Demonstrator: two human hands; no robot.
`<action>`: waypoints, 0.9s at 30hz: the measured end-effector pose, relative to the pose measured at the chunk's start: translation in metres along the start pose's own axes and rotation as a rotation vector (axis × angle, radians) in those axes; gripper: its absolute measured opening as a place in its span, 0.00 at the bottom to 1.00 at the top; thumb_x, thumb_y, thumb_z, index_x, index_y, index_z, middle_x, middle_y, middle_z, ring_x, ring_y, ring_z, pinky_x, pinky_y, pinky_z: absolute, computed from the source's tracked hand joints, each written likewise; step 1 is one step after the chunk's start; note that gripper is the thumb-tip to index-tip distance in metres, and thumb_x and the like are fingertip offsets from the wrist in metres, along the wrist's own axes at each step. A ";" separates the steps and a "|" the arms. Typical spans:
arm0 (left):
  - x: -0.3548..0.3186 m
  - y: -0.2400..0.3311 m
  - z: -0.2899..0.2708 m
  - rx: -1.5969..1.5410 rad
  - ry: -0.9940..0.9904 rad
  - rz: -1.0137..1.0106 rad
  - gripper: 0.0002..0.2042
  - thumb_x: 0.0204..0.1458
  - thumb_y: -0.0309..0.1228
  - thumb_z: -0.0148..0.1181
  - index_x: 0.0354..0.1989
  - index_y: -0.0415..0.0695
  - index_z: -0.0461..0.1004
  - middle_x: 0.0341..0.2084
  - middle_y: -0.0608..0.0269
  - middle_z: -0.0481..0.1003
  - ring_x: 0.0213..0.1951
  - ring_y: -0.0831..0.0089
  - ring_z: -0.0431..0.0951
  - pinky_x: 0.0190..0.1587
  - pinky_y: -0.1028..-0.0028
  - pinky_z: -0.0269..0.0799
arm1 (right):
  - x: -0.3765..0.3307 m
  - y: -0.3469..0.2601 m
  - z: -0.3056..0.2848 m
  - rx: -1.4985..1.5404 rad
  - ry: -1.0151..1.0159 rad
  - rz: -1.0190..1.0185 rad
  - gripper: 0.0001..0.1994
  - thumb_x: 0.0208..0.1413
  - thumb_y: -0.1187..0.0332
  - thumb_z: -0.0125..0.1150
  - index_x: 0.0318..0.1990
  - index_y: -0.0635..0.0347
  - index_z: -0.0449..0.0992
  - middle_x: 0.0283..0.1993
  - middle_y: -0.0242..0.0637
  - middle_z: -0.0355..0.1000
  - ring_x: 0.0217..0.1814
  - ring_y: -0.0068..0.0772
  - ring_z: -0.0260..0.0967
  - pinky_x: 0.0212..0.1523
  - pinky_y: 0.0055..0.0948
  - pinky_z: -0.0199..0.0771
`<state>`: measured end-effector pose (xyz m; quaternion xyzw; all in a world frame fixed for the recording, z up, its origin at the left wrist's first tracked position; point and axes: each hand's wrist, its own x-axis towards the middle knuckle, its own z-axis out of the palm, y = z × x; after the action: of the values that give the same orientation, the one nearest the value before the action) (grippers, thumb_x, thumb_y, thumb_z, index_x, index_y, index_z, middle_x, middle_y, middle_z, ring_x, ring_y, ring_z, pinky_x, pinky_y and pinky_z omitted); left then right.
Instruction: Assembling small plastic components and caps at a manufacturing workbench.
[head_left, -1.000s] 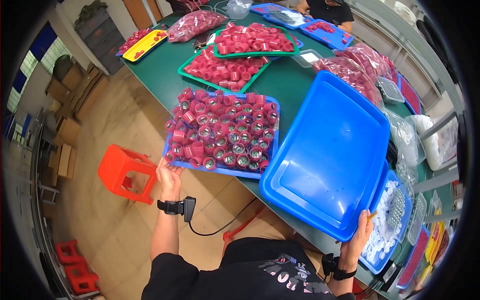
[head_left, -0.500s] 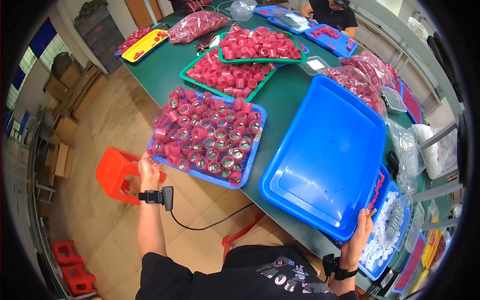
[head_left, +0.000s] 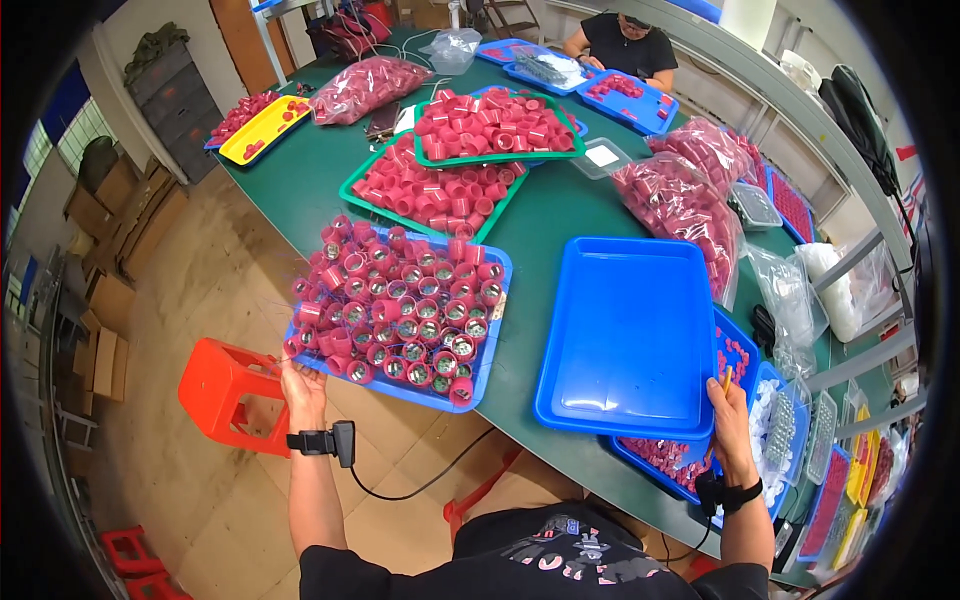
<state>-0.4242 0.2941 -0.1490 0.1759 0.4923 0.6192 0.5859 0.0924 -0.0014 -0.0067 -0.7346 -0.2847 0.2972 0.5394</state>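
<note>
My left hand (head_left: 304,392) grips the near left corner of a light blue tray (head_left: 492,345), its fingers partly hidden under the rim. Heaped in that tray are many dark pink cups (head_left: 428,308), with small metallic and greenish parts inside and thin wires sticking out. On the right, my right hand (head_left: 734,428) is closed on the near right edge of a blue tray (head_left: 630,335) with nothing in it. A thin yellowish stick (head_left: 728,378) shows at the same hand's fingers. Part of a lower blue tray with small pink pieces (head_left: 660,458) shows beneath the held tray.
Two green-rimmed trays of pink cups (head_left: 500,125) overlap beyond the filled tray. Bags of cups (head_left: 680,200) lie at the right, near trays of white pieces (head_left: 765,415). A red stool (head_left: 225,395) stands at left. Across the green table (head_left: 545,215) sits another person (head_left: 630,50).
The bare blue tray has come lower and flatter, baring more of the bag behind it and the pink pieces below. My left hand stays at the filled tray's corner; the view has shifted.
</note>
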 end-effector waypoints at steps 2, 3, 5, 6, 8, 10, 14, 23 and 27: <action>-0.009 0.000 0.011 -0.024 0.024 -0.004 0.27 0.57 0.55 0.45 0.54 0.44 0.64 0.50 0.57 0.68 0.49 0.65 0.72 0.48 0.65 0.73 | 0.015 0.014 -0.006 -0.063 -0.037 0.013 0.12 0.61 0.65 0.51 0.26 0.59 0.68 0.21 0.20 0.59 0.21 0.12 0.54 0.19 0.20 0.52; -0.015 0.001 0.017 -0.043 0.055 -0.008 0.30 0.57 0.56 0.44 0.57 0.45 0.62 0.53 0.56 0.66 0.52 0.64 0.70 0.50 0.64 0.71 | 0.016 0.007 -0.003 -0.061 -0.040 0.012 0.12 0.61 0.65 0.51 0.26 0.59 0.68 0.21 0.20 0.59 0.21 0.12 0.54 0.19 0.20 0.52; -0.023 0.000 0.020 -0.073 0.077 -0.033 0.26 0.58 0.54 0.43 0.55 0.46 0.62 0.53 0.61 0.66 0.52 0.65 0.69 0.54 0.64 0.68 | 0.019 -0.011 0.003 -0.274 -0.209 0.210 0.13 0.60 0.63 0.51 0.26 0.60 0.69 0.16 0.22 0.58 0.14 0.16 0.54 0.14 0.22 0.52; -0.025 -0.004 0.018 -0.079 0.062 -0.017 0.28 0.58 0.56 0.42 0.56 0.45 0.62 0.53 0.61 0.67 0.53 0.65 0.69 0.55 0.63 0.67 | 0.025 -0.004 0.000 -0.379 -0.232 0.154 0.14 0.60 0.63 0.52 0.24 0.62 0.68 0.13 0.27 0.61 0.10 0.21 0.58 0.12 0.23 0.56; -0.027 -0.011 0.014 -0.083 0.041 0.012 0.32 0.57 0.60 0.38 0.58 0.46 0.60 0.55 0.59 0.65 0.55 0.63 0.66 0.58 0.60 0.63 | 0.025 -0.015 0.001 -0.454 -0.240 0.145 0.15 0.59 0.64 0.52 0.23 0.64 0.69 0.13 0.30 0.63 0.11 0.22 0.62 0.12 0.24 0.58; -0.030 -0.016 0.012 -0.092 0.040 0.015 0.34 0.57 0.60 0.38 0.61 0.45 0.56 0.57 0.57 0.62 0.56 0.61 0.65 0.58 0.59 0.61 | 0.032 -0.015 -0.007 -0.641 -0.303 0.080 0.17 0.60 0.64 0.51 0.24 0.68 0.70 0.15 0.37 0.68 0.15 0.28 0.71 0.14 0.26 0.64; -0.049 -0.017 0.025 -0.097 0.021 0.010 0.35 0.58 0.59 0.39 0.65 0.45 0.51 0.59 0.55 0.59 0.57 0.61 0.63 0.60 0.58 0.58 | 0.041 -0.064 0.001 -0.795 -0.208 -0.132 0.14 0.62 0.66 0.49 0.30 0.70 0.71 0.17 0.37 0.70 0.13 0.26 0.68 0.15 0.28 0.67; -0.092 -0.040 0.049 -0.109 -0.001 0.077 0.32 0.59 0.56 0.40 0.64 0.46 0.52 0.55 0.57 0.63 0.55 0.64 0.64 0.57 0.61 0.58 | 0.159 -0.131 0.193 -0.106 -0.731 -0.084 0.17 0.61 0.66 0.50 0.51 0.71 0.67 0.41 0.42 0.71 0.24 0.23 0.69 0.22 0.19 0.68; -0.123 -0.053 0.069 -0.135 0.020 0.090 0.32 0.60 0.56 0.39 0.66 0.48 0.51 0.56 0.58 0.61 0.56 0.65 0.63 0.58 0.62 0.57 | 0.232 -0.085 0.276 -0.079 -0.601 0.040 0.16 0.60 0.68 0.50 0.48 0.75 0.62 0.42 0.52 0.69 0.31 0.37 0.75 0.32 0.28 0.80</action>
<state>-0.3098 0.2025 -0.1167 0.1517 0.4469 0.6782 0.5632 0.0320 0.3638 -0.0218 -0.6394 -0.4286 0.5006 0.3962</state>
